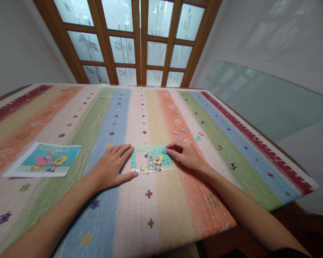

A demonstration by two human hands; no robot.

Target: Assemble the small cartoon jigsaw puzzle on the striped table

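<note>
Both forearms lie on the striped tablecloth (150,200); my left hand (111,168), spread flat, steadies the jigsaw puzzle (152,159) at the table's middle. My right hand (184,154) pinches at its upper right corner, so I should press gently and check the reference picture (45,159).

Two bare forearms are seen, one on either side of the small jigsaw puzzle (151,159) at the table's middle. No sleeve is worn on the forearm left of the puzzle; it is uncovered from the wrist to the picture's lower edge. The forearm right of the puzzle is likewise uncovered along its length, and only well below and right of the puzzle, at the bottom edge, is a strip of dark, seemingly black, fabric seen. No watch, ring or bracelet is seen on the left hand (111,166) or the right hand (183,154). The fingernails are kept short and unpainted.
</note>
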